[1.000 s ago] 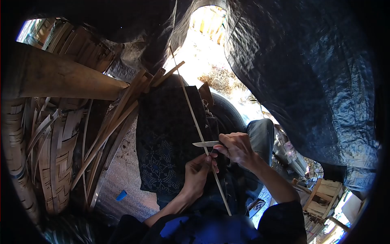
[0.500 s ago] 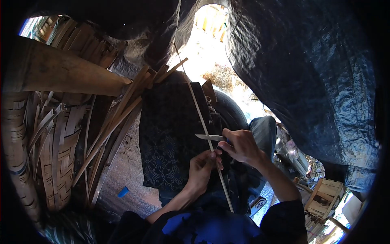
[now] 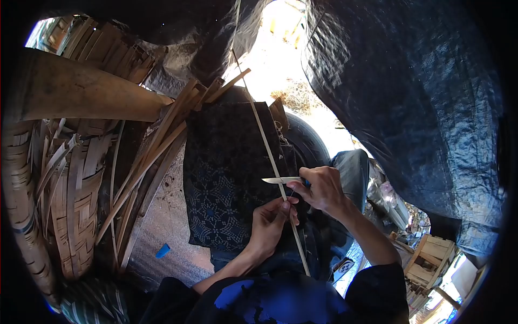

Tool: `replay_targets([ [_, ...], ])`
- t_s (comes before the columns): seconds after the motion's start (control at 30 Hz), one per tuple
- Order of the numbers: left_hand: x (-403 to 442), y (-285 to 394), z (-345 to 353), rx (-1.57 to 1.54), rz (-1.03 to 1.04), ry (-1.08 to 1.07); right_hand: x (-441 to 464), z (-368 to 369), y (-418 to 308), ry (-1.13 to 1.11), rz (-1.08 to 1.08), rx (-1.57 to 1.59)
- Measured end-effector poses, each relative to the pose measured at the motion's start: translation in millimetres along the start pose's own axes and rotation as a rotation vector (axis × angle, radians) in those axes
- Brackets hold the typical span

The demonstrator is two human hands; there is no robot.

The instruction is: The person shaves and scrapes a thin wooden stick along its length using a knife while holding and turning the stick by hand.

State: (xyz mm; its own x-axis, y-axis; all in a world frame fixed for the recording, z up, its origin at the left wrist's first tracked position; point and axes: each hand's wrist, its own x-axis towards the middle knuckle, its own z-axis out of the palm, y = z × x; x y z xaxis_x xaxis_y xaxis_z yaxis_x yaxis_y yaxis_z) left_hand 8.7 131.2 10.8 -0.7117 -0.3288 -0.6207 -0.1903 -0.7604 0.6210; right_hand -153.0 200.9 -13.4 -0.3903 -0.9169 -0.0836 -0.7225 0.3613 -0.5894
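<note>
A long, thin bamboo strip (image 3: 263, 135) runs from the upper middle down toward my body. My left hand (image 3: 270, 222) is closed, pinching the strip between thumb and fingers below the blade. My right hand (image 3: 324, 189) grips a knife (image 3: 275, 180) by its handle, which the fingers mostly hide. The pale blade points left and crosses the strip just above my left fingers. Under the strip, a dark patterned cloth (image 3: 218, 200) lies over my leg.
At left stand a woven bamboo basket (image 3: 81, 216), split bamboo pieces (image 3: 148, 162) and a thick bamboo pole (image 3: 91, 89). A dark tarp (image 3: 388, 97) hangs at right. Beyond the cloth is a tyre (image 3: 307, 137). A wooden crate (image 3: 431, 262) sits lower right; a blue scrap (image 3: 162, 250) lies on the ground.
The knife and my right hand have shifted very slightly right and up. My left hand keeps its pinch on the bamboo strip. The view has moved a little.
</note>
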Motion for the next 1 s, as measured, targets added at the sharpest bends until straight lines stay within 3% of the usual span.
replay_targets([
  [0.27, -1, 0, 0, -0.066, 0.009, 0.080, 9, 22, 1, 0.170, -0.094, 0.029],
  [0.77, -1, -2, 2, -0.148, 0.025, 0.141, -1, 49, -9, 0.282, -0.004, -0.029],
  [0.87, -7, -7, 1, -0.145, 0.021, 0.137, -1, 51, -11, 0.248, 0.099, -0.011],
  [0.93, -23, -14, 7, 0.010, -0.066, -0.001, 13, 46, -9, 0.255, 0.262, -0.124],
  [1.0, -24, -15, 5, 0.025, -0.040, -0.047, 26, 36, -6, 0.242, 0.239, -0.072],
])
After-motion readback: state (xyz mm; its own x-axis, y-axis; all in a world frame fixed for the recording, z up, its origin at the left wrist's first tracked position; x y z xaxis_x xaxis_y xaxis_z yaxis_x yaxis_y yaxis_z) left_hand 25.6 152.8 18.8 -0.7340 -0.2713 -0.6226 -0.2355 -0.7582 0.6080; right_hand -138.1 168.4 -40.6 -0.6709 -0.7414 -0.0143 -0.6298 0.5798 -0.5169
